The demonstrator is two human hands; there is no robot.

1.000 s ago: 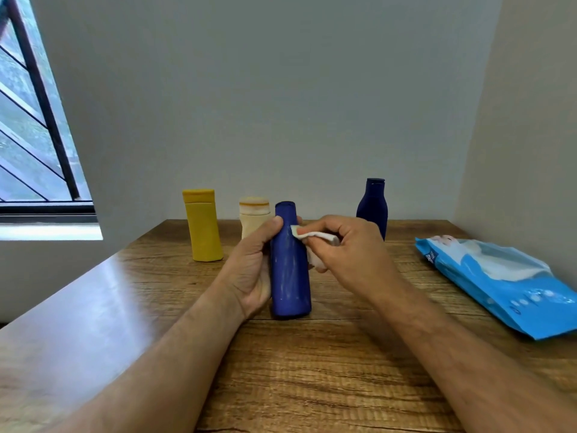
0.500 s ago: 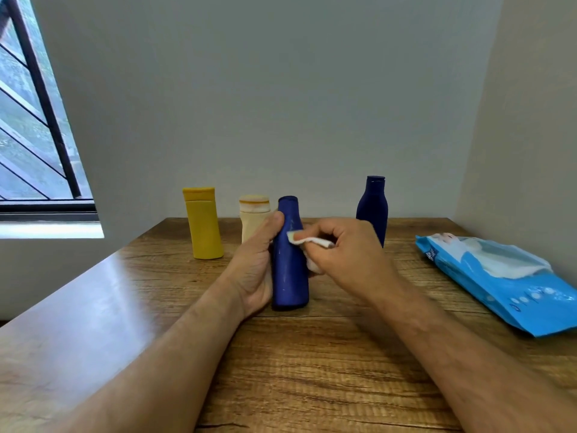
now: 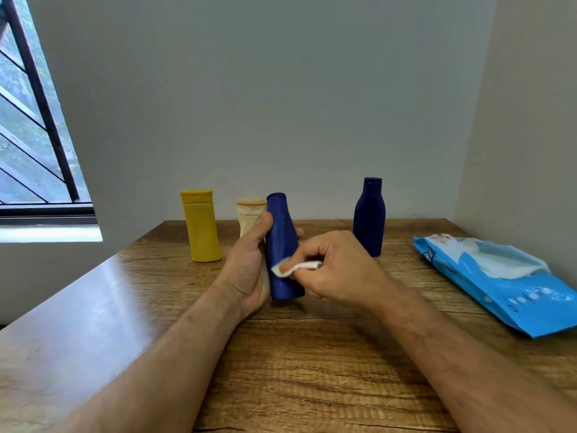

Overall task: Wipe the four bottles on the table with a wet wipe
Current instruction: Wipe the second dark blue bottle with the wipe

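Our right hand (image 3: 340, 270) has slid the pinched wet wipe (image 3: 292, 267) from neck down to lower body of the blue bottle (image 3: 282, 245), gripped by our left hand (image 3: 249, 270) at table (image 3: 312, 370) centre, twelve o'clock from us, finishing this bottle's stroke.

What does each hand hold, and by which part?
Left hand grips the blue bottle around its body; right hand pinches the folded wet wipe.
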